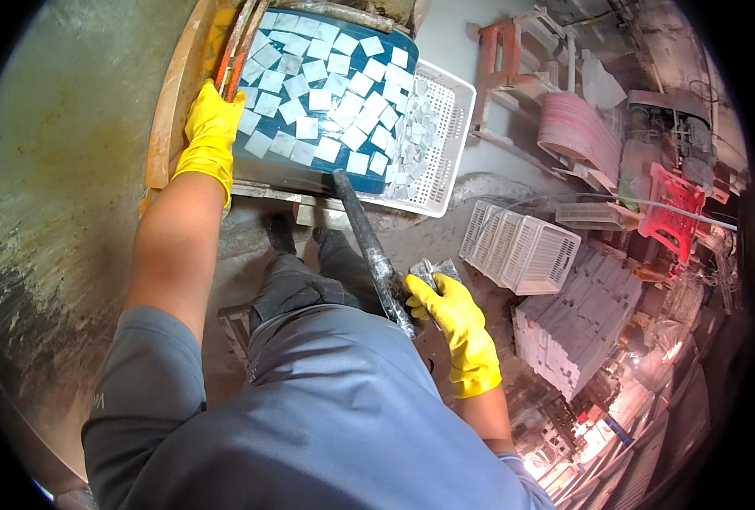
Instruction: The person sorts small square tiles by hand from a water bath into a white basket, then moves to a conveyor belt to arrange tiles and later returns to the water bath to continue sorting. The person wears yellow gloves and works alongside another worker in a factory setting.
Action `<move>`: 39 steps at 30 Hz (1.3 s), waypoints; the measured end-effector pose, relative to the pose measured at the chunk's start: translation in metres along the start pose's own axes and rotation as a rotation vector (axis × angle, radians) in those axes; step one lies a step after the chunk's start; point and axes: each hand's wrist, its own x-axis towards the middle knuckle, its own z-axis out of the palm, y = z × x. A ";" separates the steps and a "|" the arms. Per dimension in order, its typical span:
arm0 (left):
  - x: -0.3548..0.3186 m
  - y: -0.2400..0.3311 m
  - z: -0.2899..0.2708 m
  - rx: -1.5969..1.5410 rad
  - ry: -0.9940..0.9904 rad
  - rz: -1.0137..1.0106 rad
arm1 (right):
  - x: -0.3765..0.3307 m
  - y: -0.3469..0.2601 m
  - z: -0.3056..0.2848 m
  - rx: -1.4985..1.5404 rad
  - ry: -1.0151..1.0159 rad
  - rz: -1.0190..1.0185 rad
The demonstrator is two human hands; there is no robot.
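Note:
Both my hands wear yellow rubber gloves. My left hand (210, 123) is closed around the lower end of an orange-red bar (235, 55) at the left edge of a blue conveyor belt (370, 181). Many small, square white stone tiles (320, 99) lie scattered over the belt. At lower right, my right hand (455, 319) has its fingers curled about a small grey metal fitting (428, 274) beside a dark, worn pipe (363, 229). The pipe slants from the belt's near edge toward my waist. The glove hides part of the fitting.
A white perforated crate (466, 106) at the belt's right end holds loose tile pieces. Stacked white baskets (513, 246) stand on the floor to the right, beside a large stack of grey-white slabs (577, 314). A red plastic stool (673, 217) and machinery (679, 132) are farther right.

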 end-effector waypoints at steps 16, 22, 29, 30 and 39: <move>-0.001 0.005 -0.011 0.024 -0.043 -0.043 | 0.014 -0.003 0.000 -0.009 -0.052 -0.014; -0.009 0.014 -0.023 0.034 -0.056 -0.056 | 0.015 -0.006 0.000 -0.009 -0.056 -0.033; -0.012 0.014 -0.028 0.032 -0.025 -0.047 | 0.010 -0.015 0.002 0.033 -0.061 -0.040; -0.012 0.015 -0.028 0.034 -0.033 -0.052 | 0.012 -0.012 0.002 0.034 -0.061 -0.040; -0.014 0.014 -0.029 0.017 -0.015 -0.034 | 0.012 -0.009 0.003 0.049 -0.047 -0.034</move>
